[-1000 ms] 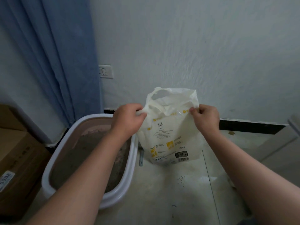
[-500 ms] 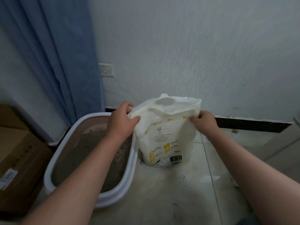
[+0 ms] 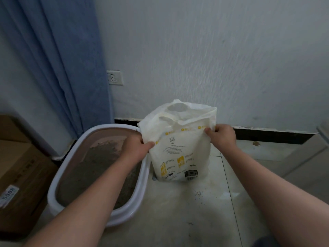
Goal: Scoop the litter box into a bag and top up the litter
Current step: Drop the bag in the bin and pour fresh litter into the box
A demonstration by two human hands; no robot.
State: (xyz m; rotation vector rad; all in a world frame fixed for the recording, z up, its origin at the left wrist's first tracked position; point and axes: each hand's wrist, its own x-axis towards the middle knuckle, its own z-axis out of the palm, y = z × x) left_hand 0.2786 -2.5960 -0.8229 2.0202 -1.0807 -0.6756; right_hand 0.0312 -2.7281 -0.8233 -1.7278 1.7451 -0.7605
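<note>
A white litter bag [image 3: 179, 154] with yellow print and a barcode label stands upright on the tiled floor [image 3: 178, 211], just beside the right-hand end of the litter box [image 3: 142, 177] and close to the wall [image 3: 213, 59]. Its top is open, and the cut-out handle flaps stand above the mouth.

The left hand [image 3: 136, 148] grips the bag's upper left edge, its fingers [image 3: 148, 145] curled round the plastic and the thumb on the near face. The right hand [image 3: 222, 135] pinches the upper right edge between thumb and curled fingers. Both forearms reach in from the bottom of the view, the left one passing over the litter box.

The litter box is an oval tub with a white rim and a pinkish inner wall, and it holds grey litter [image 3: 92, 166] spread across its bottom. A few dark grains [image 3: 198, 193] lie scattered on the floor in front of the bag.

A blue curtain [image 3: 62, 59] hangs at the left, with a white wall socket [image 3: 115, 77] just beside its edge. A dark skirting strip [image 3: 267, 135] runs along the foot of the wall. A cardboard box [image 3: 19, 168] with a white label sits at the far left, near the litter box.
</note>
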